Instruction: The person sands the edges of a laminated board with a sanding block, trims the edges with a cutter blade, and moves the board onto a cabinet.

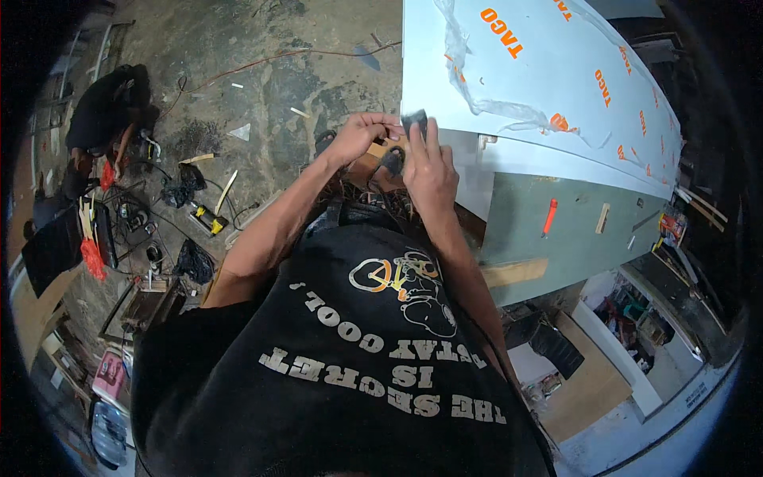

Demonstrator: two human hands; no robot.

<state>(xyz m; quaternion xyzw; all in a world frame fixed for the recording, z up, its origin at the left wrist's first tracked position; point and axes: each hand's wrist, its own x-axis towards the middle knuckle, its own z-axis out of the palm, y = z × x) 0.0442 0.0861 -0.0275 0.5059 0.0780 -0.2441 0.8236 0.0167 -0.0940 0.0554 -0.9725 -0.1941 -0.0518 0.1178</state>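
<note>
My right hand holds a small dark grey block, its fingers stretched along it, at the near left corner of a large white panel. My left hand is closed, with its fingertips drawn together beside that corner, close to the block. What lies between those fingertips is too small to make out. The panel carries orange print and strips of loose clear film. It lies over a grey-green board.
An orange-red tool and wood scraps lie on the green board. On the floor at left are a yellow-black drill, black bags and cables. Another person bends down at the far left. An open white cabinet stands at right.
</note>
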